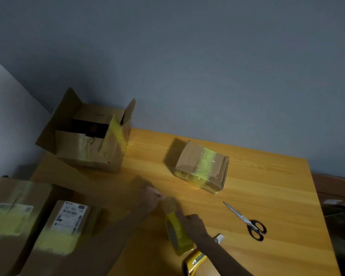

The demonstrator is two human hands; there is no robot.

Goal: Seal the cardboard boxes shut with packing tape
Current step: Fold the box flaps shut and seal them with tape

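1. Low centre, the yellow packing tape roll [177, 236] is being gripped by the right hand [193, 224], its free end being pinched by fingers of the left hand [150, 196].
2. The small taped cardboard box [202, 168], centre, is appearing sealed; the large open-flapped cardboard box [88, 140], upper left, is being left unsealed.

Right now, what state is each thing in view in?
Big box: flaps open.
Small box: taped shut.
Labelled box: closed, taped.
Left-edge box: closed, taped.
Tape roll: held, strip pulled out.
Scissors: blades closed, lying flat.
Left grip: pinching the strip's end.
Right grip: holding the tape roll.
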